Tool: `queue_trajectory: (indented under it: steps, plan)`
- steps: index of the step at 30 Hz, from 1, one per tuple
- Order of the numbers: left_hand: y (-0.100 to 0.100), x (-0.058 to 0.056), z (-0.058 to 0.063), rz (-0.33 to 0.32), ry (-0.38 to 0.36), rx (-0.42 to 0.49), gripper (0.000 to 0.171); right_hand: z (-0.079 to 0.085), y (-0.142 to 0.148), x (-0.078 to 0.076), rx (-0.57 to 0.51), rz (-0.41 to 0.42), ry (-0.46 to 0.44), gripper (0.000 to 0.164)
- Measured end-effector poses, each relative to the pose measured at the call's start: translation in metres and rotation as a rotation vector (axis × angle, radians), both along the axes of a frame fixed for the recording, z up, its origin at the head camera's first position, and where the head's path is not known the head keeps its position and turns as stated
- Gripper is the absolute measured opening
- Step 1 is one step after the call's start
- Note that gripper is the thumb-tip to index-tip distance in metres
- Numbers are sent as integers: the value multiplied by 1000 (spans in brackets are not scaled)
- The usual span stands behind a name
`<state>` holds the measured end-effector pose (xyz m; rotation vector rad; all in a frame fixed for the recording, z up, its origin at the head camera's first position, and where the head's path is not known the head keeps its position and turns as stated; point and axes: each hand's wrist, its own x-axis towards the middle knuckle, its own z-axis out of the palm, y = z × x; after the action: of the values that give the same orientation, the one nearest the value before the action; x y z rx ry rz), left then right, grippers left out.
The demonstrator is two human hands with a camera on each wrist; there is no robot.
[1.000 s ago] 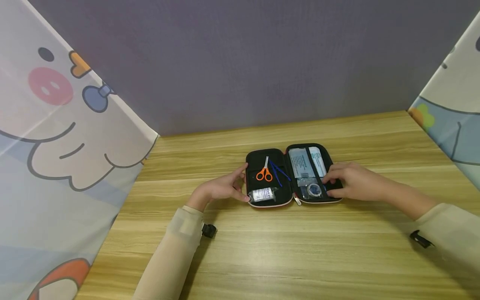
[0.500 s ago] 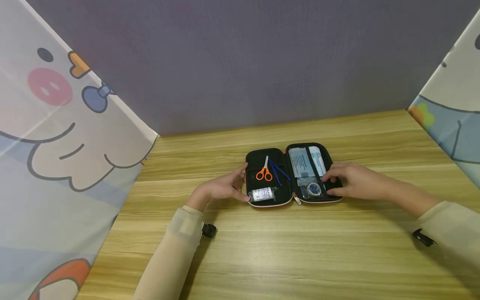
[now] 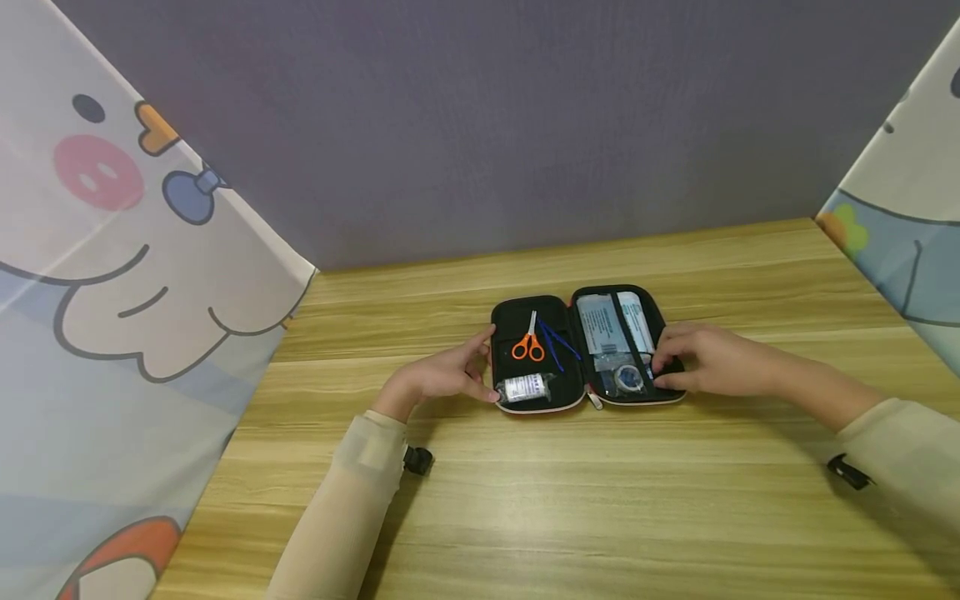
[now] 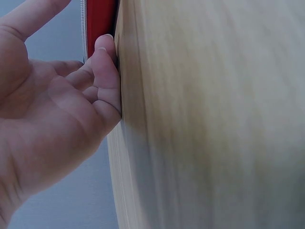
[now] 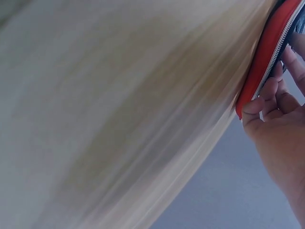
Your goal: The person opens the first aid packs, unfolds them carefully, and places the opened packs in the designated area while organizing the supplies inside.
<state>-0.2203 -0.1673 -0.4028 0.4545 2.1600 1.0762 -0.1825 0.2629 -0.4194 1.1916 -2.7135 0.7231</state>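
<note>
In the open case [image 3: 512,321], my right hand [image 3: 705,360], pinch unclear, has edged rightward, seemingly mid-adjustment; my left hand [image 3: 441,377], fingers apart, touches its rim.

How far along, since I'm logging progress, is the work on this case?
Done: the case lies open, scissors, tweezers and a wrapped roll in one half, packets and a tape roll in the other. In hand: the left hand touches its edge; the right hand is at the packet side, its grip unclear. Remaining: likely finishing there, then perhaps closing the zip, which is undone.

Orange-handled scissors [image 3: 532,337], blue tweezers [image 3: 551,337], red case [image 5: 268,50]
</note>
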Motion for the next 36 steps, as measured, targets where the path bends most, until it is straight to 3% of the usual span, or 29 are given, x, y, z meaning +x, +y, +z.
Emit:
queue_trajectory:
  steps: [10, 19, 25, 31, 36]
  plan:
    - [0, 2, 2, 8, -4, -1, 124, 1, -5, 3, 58, -54, 21, 20]
    - [0, 1, 1, 12, -10, -9, 124, 5, -8, 5, 118, -94, -28, 17]
    - [0, 1, 1, 6, -8, -15, 124, 11, -7, 4, 116, -65, -43, 17]
    - [0, 2, -1, 8, -12, -15, 123, 17, -4, 2, 106, -98, -77, 18]
    - [0, 2, 1, 4, -5, -12, 123, 33, -11, -3, 85, -112, -83, 14]
